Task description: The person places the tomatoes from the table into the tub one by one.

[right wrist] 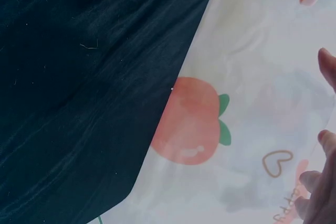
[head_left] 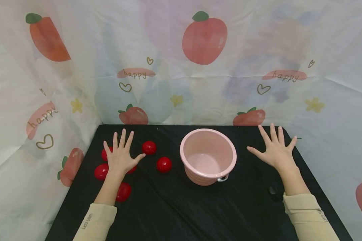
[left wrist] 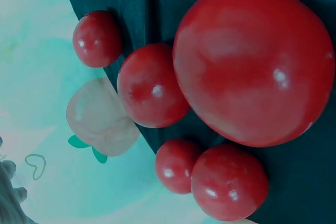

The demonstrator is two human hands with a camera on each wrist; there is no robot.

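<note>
My left hand (head_left: 120,159) is held with fingers spread above several shiny red balls on the left side of the black table; it holds nothing and partly hides some of them. One red ball (head_left: 149,148) lies to the right of its fingertips, another red ball (head_left: 164,164) nearer the bucket. In the left wrist view a large red ball (left wrist: 254,64) fills the upper right, with smaller ones around it. A pink bucket (head_left: 206,144) stands upright at the middle, no balls visible inside. My right hand (head_left: 276,150), fingers spread, is right of the bucket, gripping nothing.
The black table (head_left: 175,214) runs back to a fruit-printed curtain (head_left: 169,40), which also hangs along both sides. A white handle end (head_left: 223,178) shows at the bucket's front right. A small dark round thing (head_left: 274,191) lies near the right forearm.
</note>
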